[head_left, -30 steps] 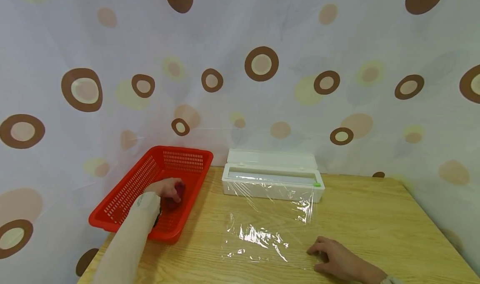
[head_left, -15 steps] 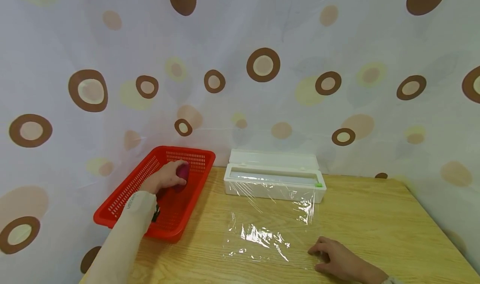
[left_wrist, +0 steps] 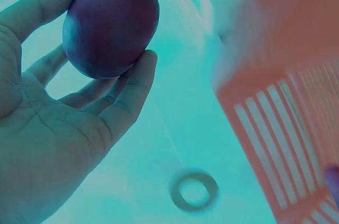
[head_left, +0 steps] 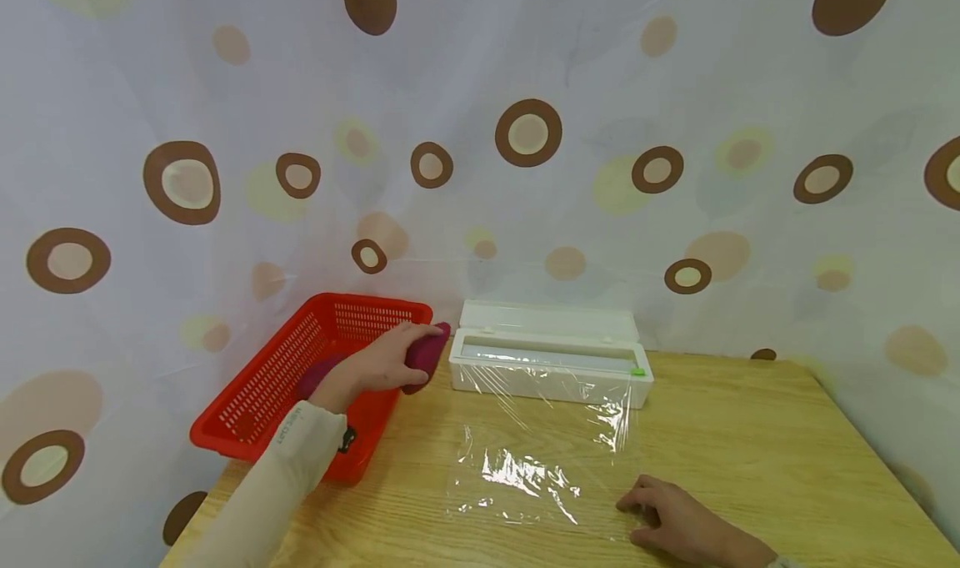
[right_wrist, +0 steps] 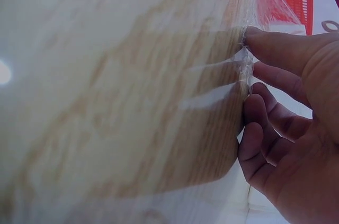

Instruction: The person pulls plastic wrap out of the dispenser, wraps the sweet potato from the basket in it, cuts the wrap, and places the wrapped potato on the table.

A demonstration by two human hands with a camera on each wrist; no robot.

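On the wooden tabletop [head_left: 750, 434], the left hand [head_left: 386, 359] grips a purple fruit [head_left: 426, 353] above the red basket's [head_left: 262, 384] rim, while the right hand [head_left: 671, 518], fingers loosely curled, pins the film [head_left: 525, 468] beside it.

Head view above; 2 close wrist views.

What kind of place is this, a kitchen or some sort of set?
Probably a staged tabletop set, not a real kitchen: a spotted curtain hangs behind a bare wooden table, which carries only a red basket and a cling film dispenser.
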